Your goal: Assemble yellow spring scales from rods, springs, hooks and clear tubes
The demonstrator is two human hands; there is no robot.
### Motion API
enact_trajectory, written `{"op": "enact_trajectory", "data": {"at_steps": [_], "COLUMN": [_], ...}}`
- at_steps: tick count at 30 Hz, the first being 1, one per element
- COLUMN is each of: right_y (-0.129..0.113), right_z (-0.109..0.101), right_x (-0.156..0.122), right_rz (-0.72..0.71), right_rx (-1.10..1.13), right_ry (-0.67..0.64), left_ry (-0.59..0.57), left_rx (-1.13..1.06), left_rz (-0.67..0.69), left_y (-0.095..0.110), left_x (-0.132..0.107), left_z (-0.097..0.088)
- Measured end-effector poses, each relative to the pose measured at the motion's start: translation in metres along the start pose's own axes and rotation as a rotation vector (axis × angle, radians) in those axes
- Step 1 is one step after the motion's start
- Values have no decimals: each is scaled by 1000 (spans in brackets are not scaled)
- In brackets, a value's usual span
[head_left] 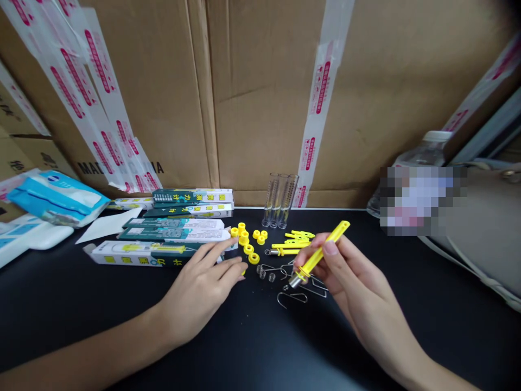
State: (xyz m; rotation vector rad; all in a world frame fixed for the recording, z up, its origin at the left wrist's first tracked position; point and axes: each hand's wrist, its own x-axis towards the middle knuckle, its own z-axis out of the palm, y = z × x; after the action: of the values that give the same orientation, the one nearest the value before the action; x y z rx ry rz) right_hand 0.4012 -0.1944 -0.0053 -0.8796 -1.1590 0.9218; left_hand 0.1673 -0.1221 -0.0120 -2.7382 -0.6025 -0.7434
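Right grip (345,279) clamped on a yellow plastic tube (323,255), thumb and fingers pinching its middle, metal-capped end tilted down toward the wire hooks (291,297). Best handling: a firm pinch, slow turning, tube clear of the loose small springs (264,274). Left grip (199,288) apart and relaxed, fingers low over the black desk (285,347), fingertips just beside yellow plastic rings (248,249). Farther back, green-and-white boxes (175,231) and clear plastic tubes (280,201).

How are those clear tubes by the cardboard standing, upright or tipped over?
Upright: the three clear graduated tubes stand side by side on their ends, with their bases on the black tabletop and their open-looking tops pointing up.
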Motion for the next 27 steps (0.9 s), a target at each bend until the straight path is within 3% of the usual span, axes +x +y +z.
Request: {"op": "enact_trajectory", "data": {"at_steps": [5,9,16,27], "right_y": [2,4,8,8], "right_z": [5,8,12,14], "right_x": [-4,-8,-12,-14], "right_rz": [84,114,119,127], "right_rx": [72,90,116,63], "right_ry": [-30,-63,-114,-125], "left_ry": [82,137,-33,-115], "left_rx": [-256,-518,-844,-948], "left_rz": [38,-155,-476,-618], "left_y": [1,7,22,18], "left_x": [-2,-2,4,5], "left_z": [0,0,-7,-7]}}
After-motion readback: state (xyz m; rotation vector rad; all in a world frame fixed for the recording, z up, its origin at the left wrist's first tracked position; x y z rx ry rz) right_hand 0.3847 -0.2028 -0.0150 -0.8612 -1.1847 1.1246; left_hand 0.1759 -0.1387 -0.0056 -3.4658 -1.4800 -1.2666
